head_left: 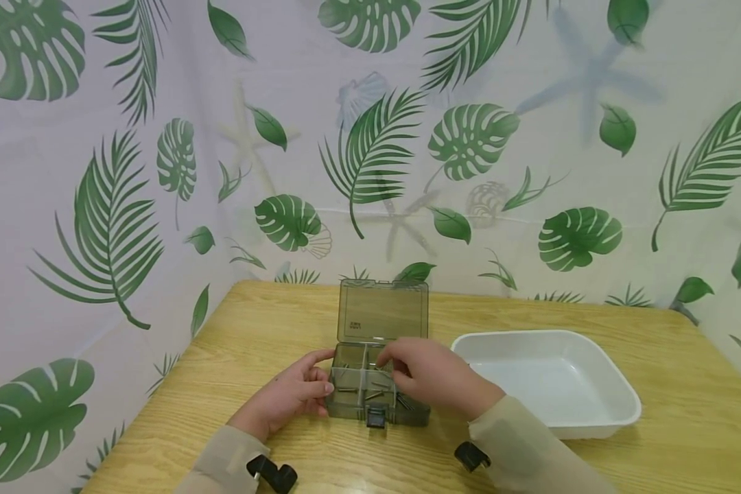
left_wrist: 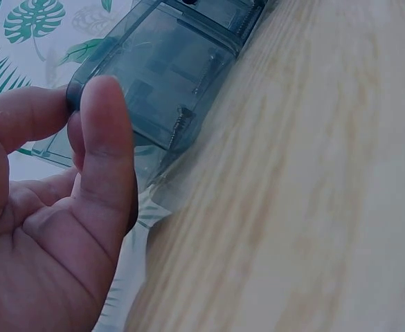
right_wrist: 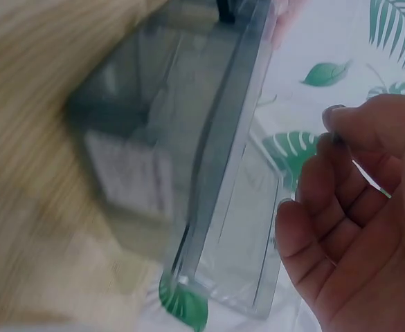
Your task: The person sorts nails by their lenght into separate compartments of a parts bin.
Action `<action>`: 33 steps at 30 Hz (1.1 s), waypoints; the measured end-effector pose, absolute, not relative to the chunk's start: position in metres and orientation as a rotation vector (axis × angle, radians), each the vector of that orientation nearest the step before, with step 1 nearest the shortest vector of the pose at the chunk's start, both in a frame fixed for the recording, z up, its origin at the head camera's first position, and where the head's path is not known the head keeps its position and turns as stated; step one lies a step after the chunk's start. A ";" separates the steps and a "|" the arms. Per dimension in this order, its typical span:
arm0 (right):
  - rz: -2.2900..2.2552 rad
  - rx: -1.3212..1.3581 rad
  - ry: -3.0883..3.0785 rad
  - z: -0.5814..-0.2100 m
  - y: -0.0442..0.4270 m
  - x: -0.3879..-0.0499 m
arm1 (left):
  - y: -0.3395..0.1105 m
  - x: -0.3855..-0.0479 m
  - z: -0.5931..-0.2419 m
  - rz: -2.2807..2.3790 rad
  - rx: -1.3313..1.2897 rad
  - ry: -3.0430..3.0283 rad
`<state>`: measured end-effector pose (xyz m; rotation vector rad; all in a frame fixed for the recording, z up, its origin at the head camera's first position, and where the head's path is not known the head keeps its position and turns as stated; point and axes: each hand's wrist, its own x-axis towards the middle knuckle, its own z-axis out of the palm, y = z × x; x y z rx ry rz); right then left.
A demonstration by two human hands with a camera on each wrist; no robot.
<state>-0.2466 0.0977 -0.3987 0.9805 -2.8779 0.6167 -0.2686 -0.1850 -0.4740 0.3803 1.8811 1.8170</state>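
A smoky see-through compartment box stands on the table with its hinged lid raised at the back. Dividers split it into several compartments holding metal screws; one threaded screw shows through the wall in the left wrist view. My left hand grips the box's left side between thumb and fingers. Over the right compartments is my right hand, fingers bent. In the right wrist view its thumb and fingertips pinch a small dark screw, mostly hidden by the fingers.
A white plastic tray stands to the right of the box, behind my right forearm. Leaf-patterned cloth hangs behind the wooden table and along its left side. A black strap mount sits at my left wrist.
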 end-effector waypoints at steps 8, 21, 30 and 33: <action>0.619 1.063 -2.861 -0.399 0.070 -0.250 | -0.187 -0.267 -0.470 1.809 0.405 1.876; 0.637 1.114 -2.873 -0.400 0.043 -0.254 | -0.188 -0.269 -0.472 1.823 0.395 1.847; 0.672 1.047 -2.896 -0.400 0.058 -0.252 | -0.187 -0.270 -0.474 1.810 0.391 1.874; 0.641 1.041 -2.886 -0.402 0.067 -0.252 | -0.186 -0.269 -0.473 1.799 0.391 1.888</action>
